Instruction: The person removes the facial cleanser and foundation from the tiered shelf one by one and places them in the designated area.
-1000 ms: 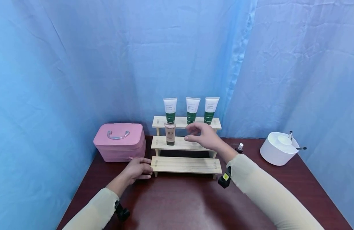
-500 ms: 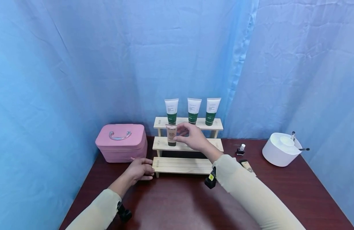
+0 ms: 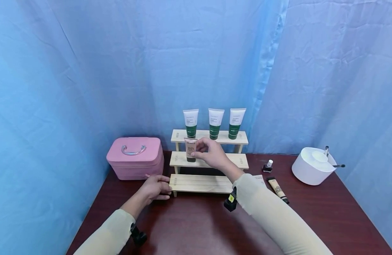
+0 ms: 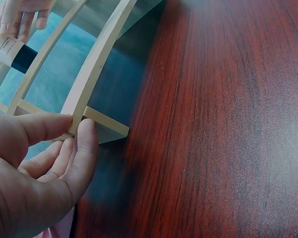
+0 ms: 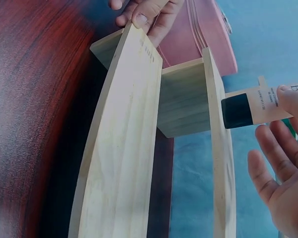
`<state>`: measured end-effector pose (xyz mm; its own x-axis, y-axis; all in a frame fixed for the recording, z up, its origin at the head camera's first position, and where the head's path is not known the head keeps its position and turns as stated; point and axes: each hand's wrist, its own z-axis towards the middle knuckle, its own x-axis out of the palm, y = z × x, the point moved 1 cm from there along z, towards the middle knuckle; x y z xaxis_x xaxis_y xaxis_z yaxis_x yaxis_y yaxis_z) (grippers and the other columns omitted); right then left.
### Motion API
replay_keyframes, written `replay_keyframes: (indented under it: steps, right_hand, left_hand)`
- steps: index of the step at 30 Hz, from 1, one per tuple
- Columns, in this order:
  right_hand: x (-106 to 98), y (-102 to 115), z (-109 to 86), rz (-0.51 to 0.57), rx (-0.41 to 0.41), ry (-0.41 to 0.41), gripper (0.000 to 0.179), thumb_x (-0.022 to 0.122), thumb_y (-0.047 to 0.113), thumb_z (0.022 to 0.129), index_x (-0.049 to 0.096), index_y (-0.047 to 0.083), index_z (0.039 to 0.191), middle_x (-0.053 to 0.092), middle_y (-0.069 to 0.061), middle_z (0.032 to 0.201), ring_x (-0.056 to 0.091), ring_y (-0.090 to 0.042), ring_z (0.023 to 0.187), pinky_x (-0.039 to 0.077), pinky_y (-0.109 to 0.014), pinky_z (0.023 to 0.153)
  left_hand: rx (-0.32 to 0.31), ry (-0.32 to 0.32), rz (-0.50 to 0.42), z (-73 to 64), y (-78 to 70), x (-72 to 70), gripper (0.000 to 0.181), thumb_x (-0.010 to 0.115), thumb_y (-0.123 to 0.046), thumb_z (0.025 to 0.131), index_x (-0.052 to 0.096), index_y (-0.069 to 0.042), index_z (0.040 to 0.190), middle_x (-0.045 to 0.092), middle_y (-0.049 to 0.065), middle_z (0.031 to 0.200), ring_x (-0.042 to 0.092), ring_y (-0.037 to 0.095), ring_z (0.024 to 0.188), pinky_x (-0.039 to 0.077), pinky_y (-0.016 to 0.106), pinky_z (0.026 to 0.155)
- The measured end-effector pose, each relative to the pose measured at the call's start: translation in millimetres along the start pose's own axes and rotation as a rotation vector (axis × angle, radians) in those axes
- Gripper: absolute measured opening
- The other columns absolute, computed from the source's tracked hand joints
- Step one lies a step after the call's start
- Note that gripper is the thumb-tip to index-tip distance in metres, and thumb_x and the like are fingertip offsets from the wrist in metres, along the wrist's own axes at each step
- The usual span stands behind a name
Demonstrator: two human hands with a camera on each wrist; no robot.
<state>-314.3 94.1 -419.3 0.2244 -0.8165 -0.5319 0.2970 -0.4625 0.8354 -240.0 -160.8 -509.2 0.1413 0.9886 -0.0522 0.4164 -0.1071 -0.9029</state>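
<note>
A small beige tube marked BB, with a dark cap (image 3: 189, 146), stands cap down on the middle step of a three-step wooden display stand (image 3: 200, 183). My right hand (image 3: 210, 154) holds this tube from its right side, thumb in front; the right wrist view shows the cap (image 5: 237, 111) at the step's edge. My left hand (image 3: 154, 187) pinches the left end of the lowest step; in the left wrist view, thumb and fingers meet around the board's corner. On the top step stand three white-and-green tubes (image 3: 216, 122) in a row, cap down.
Left of the stand sits a pink case (image 3: 135, 156) with a metal handle. To the right are a small dark bottle with a white cap (image 3: 267, 166), a lying beige tube (image 3: 278, 189), a partly hidden pale flat item (image 3: 259, 179) and a white brush holder (image 3: 312, 168).
My right hand has moved left along the middle step and taken hold of the BB tube. The left hand keeps its grip on the lowest step.
</note>
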Motion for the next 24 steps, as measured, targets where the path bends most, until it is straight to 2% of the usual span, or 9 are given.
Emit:
replay_keyframes:
  steps: [7, 16, 20, 24]
  right_hand:
    - [3, -4, 0.7, 0.039, 0.006, -0.014, 0.023, 0.081, 0.023, 0.091, 0.067, 0.014, 0.107, 0.07, -0.003, 0.103, 0.066, -0.018, 0.091, 0.058, -0.033, 0.08]
    - [1, -3, -4.4, 0.036, -0.001, -0.039, 0.02, 0.08, 0.026, 0.091, 0.068, 0.016, 0.104, 0.071, -0.002, 0.102, 0.067, -0.017, 0.091, 0.058, -0.033, 0.078]
    - [-9, 2, -10.5, 0.026, -0.018, -0.042, 0.021, 0.078, 0.03, 0.093, 0.069, 0.018, 0.107, 0.071, 0.0, 0.104, 0.068, -0.017, 0.094, 0.059, -0.036, 0.082]
    - [-30, 5, -19.7, 0.027, -0.041, -0.056, 0.024, 0.077, 0.033, 0.094, 0.069, 0.018, 0.11, 0.071, -0.001, 0.104, 0.068, -0.019, 0.096, 0.059, -0.038, 0.085]
  left_hand:
    - [-0.009, -0.007, 0.003, 1.4, -0.6, 1.0, 0.043, 0.063, 0.01, 0.088, 0.054, 0.007, 0.131, 0.065, 0.017, 0.092, 0.067, 0.023, 0.081, 0.066, 0.036, 0.068]
    - [-0.016, -0.001, 0.015, -1.6, -2.6, 1.8, 0.044, 0.063, 0.01, 0.09, 0.053, 0.007, 0.132, 0.065, 0.017, 0.093, 0.067, 0.023, 0.081, 0.066, 0.036, 0.068]
    - [-0.017, -0.009, 0.023, -0.6, -2.1, 2.1, 0.043, 0.063, 0.01, 0.09, 0.054, 0.007, 0.132, 0.065, 0.018, 0.093, 0.067, 0.023, 0.081, 0.066, 0.036, 0.068]
    - [-0.014, -0.017, 0.027, 0.3, -1.9, 2.6, 0.042, 0.063, 0.01, 0.089, 0.055, 0.007, 0.131, 0.065, 0.018, 0.093, 0.067, 0.023, 0.081, 0.066, 0.036, 0.068]
